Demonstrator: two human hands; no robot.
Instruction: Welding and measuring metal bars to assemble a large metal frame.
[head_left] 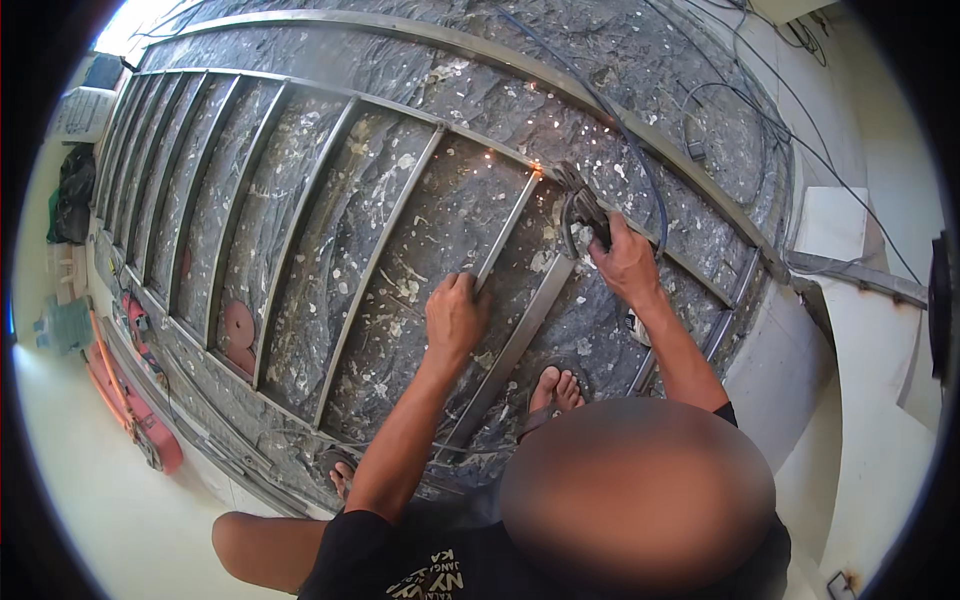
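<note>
My left hand (457,318) is closed round the near part of a thin square metal bar (508,228), which slants up to a long rail of a metal frame (372,98). In my right hand (628,262) is a dark corded tool (582,207), whose exact kind I cannot make out. Its head is at the spot where bar and rail meet. Orange sparks (537,168) glow there, and a few fly beyond the rail. Below my right hand a wider metal bar (530,318) runs toward my feet.
A blue cable (600,95) curves down to my right hand. Pinkish discs (238,325) lie between rungs at the left. Past them are a red tool (135,315) and a red machine with an orange hose (150,440). A white block (832,222) stands at the right.
</note>
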